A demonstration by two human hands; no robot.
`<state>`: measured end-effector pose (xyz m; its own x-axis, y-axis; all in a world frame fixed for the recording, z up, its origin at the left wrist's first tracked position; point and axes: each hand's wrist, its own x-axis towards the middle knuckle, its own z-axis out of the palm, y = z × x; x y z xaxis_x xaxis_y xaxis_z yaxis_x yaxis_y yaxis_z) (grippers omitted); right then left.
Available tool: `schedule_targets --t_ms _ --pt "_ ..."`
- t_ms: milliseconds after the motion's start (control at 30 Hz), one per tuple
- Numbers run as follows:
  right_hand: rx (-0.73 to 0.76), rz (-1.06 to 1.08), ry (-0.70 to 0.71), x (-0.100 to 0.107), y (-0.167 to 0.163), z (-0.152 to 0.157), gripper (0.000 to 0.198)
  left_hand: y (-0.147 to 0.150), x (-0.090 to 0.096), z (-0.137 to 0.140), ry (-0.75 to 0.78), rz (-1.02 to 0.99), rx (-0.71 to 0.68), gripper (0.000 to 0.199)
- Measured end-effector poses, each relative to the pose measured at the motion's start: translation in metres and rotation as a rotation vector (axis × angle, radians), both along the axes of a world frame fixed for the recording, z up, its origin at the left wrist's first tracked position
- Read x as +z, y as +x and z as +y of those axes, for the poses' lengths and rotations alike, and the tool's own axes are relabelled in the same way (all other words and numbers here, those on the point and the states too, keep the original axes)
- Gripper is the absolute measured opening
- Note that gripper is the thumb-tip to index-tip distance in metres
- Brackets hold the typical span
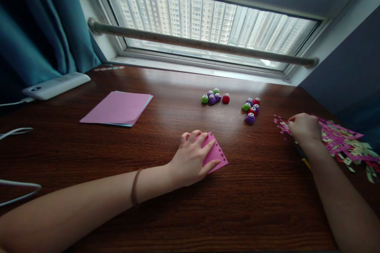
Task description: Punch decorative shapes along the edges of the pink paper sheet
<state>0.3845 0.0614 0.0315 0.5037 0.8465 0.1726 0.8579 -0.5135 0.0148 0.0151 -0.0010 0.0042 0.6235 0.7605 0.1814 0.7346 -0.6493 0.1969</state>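
So the left hand (191,160) is palm down, its fingers (208,148) spread out loosely and pressing on a flat pink paper sheet with a row of tiny punched holes along one edge (214,156). It isn't clenched or gripping anything, just pinning the sheet against the dark brown wooden desk (178,221). The holey edge pokes out past the index finger and thumb, and the rest is mostly covered by the hand. There's a thin brown band (135,187) on that wrist.

The right hand (305,128) is well apart from the sheet, with its fingers curled in tight like a loose fist. Can't tell if there's anything pinched in there, the back of the hand blocks it. Just beside those fingers, on the left, is a scatter of tiny pink paper bits (280,124), and on the other side a messy heap of pink, pale yellow and red paper scraps (341,138). Some slim dark-and-yellow thing (305,162) peeks out by the wrist, mostly hidden.

Beyond the left fingers sits one cluster of small rounded red, green and purple pieces with white tops (211,99). A second cluster of the same sort (251,110) is between the two hands, farther back. Off to the left of the left fingers: a neat stack of square pink and light blue paper (118,106).
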Motion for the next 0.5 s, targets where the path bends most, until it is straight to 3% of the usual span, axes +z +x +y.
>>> schedule_targets --t_ms 233,433,500 --pt "-0.001 0.005 0.01 0.008 -0.012 -0.005 0.029 0.001 0.001 0.0 0.008 -0.023 0.0 0.05" --pt "0.046 -0.02 0.116 0.006 -0.013 -0.007 0.028 0.002 0.001 0.001 -0.041 -0.046 0.061 0.046" --pt "0.123 0.034 0.181 0.006 -0.018 -0.007 0.03 0.001 0.002 0.002 -0.068 -0.09 0.053 0.045"
